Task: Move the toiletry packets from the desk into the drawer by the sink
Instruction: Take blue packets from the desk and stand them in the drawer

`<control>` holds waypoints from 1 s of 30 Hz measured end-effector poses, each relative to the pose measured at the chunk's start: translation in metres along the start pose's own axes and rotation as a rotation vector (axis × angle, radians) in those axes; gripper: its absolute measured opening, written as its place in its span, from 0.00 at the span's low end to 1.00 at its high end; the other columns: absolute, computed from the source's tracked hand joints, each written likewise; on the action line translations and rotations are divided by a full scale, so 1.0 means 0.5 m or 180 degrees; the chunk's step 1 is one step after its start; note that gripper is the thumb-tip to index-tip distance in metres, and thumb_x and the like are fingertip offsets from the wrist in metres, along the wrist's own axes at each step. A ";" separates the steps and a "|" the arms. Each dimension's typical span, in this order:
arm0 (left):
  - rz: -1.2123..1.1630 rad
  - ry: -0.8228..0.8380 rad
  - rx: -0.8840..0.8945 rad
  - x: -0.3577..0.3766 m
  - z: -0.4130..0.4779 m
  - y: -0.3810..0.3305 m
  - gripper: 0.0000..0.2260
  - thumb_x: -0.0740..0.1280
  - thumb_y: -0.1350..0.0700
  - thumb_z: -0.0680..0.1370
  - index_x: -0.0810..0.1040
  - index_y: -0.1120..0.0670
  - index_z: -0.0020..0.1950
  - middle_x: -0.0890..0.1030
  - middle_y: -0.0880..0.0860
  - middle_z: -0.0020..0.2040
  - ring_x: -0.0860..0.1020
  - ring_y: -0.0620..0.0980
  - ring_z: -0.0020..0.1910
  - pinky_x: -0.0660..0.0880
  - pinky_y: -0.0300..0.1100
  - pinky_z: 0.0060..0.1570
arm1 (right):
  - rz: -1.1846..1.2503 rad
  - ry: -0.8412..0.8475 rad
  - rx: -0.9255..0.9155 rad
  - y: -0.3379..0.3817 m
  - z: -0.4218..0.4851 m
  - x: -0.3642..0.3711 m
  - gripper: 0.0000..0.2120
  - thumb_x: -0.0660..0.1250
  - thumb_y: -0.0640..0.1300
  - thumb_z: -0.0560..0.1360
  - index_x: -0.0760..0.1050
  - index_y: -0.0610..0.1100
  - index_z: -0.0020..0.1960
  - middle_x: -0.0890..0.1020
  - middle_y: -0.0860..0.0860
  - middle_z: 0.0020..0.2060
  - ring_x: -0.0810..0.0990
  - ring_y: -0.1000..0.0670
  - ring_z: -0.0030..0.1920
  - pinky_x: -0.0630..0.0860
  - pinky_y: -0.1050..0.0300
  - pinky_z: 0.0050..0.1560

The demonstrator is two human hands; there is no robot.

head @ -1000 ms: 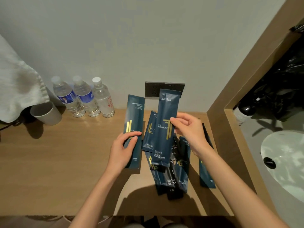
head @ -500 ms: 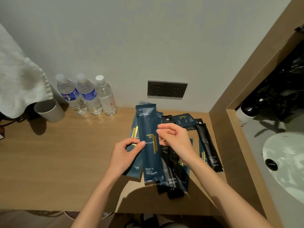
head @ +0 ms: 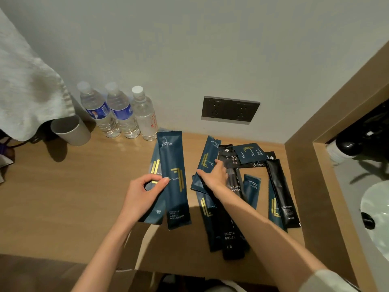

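Wooden desk, wall socket taken as landmark. Left hand, below and left of the socket, pinches two long dark-blue packets: a dental-kit packet in front, a comb packet tucked behind it and offset left. Thumb over the fronts, fingers curled behind. Both run with long axis roughly away from the person toward the wall, tops leaning slightly left; print on the dental-kit one reads upside down, so its head end points at the person. Whether their lower ends touch the desk, cannot tell. Right hand, directly below the socket, fingers spread flat on a blue packet whose long axis slants up-right toward the socket; grip not closed, only pressing or reaching. Rest of the packets lie loose on the desk below and right of the socket: two black toothbrush packets overlapping, long axis toward the wall; a small square blue sachet nearest the socket; a black packet over a blue one, far right, angled slightly. Three water bottles stand upright against the wall left of the socket; paper cup and hanging towel further left. Sink right, past the wooden partition.
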State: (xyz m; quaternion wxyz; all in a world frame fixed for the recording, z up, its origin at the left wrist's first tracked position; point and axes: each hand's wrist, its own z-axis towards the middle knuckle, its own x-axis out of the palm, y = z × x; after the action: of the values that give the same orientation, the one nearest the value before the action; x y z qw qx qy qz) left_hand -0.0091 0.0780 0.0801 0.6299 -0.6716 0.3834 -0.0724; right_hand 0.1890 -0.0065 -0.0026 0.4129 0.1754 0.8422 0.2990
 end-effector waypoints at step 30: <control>-0.0136 0.0158 0.0154 -0.041 -0.050 -0.026 0.07 0.71 0.54 0.74 0.82 0.58 0.42 0.84 0.52 0.44 0.79 0.42 0.46 0.70 0.30 0.47 | 0.1181 -0.0039 -0.0555 -0.024 -0.178 -0.145 0.05 0.63 0.41 0.79 0.77 0.42 0.49 0.78 0.53 0.35 0.74 0.57 0.35 0.69 0.65 0.36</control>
State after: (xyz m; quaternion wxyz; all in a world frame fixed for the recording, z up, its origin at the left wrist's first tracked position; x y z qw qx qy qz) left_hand -0.0322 0.0697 0.1049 0.6345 -0.6622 0.3826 -0.1117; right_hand 0.1607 -0.0869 0.0751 0.3694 0.2929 0.7639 0.4406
